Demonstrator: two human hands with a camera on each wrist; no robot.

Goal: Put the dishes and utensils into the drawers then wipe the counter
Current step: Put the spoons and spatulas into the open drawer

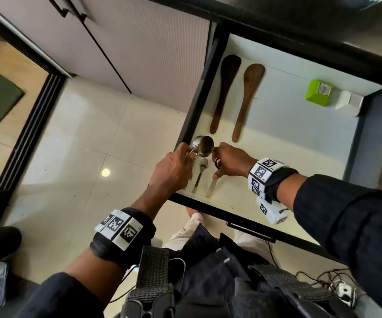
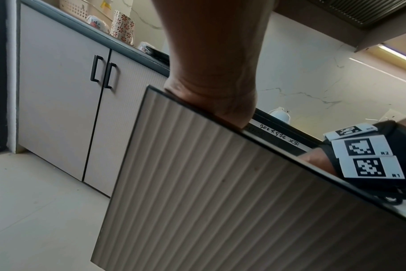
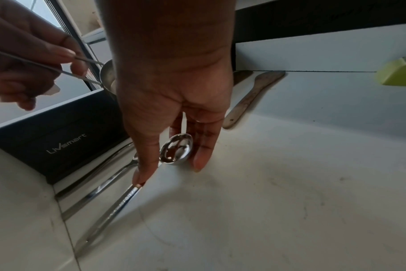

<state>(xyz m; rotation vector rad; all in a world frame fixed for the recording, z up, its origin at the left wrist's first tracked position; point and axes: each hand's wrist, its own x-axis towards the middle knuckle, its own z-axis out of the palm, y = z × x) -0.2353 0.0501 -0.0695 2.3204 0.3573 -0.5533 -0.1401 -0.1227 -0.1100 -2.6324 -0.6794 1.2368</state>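
The open drawer [image 1: 277,157] has a white floor. My left hand [image 1: 186,152] pinches the thin wire handle of a small steel cup [image 1: 203,146] and holds it over the drawer's front left corner; the right wrist view shows this cup [image 3: 108,77] behind my right palm. My right hand [image 1: 217,164] reaches down into the drawer. Its thumb [image 3: 139,176] rests on the handle of a steel spoon [image 3: 176,148], and its fingers stand on the far side of the bowl. Other steel spoons [image 3: 109,174] lie along the drawer's left wall. In the left wrist view the drawer front [image 2: 197,192] hides my left fingers.
Two wooden spatulas [image 1: 225,88] [image 1: 249,97] lie side by side at the drawer's back left. A green box [image 1: 318,92] and a white box [image 1: 348,101] sit at the back right. Patterned cups [image 2: 122,25] stand on the counter above the closed cabinet doors [image 2: 58,91].
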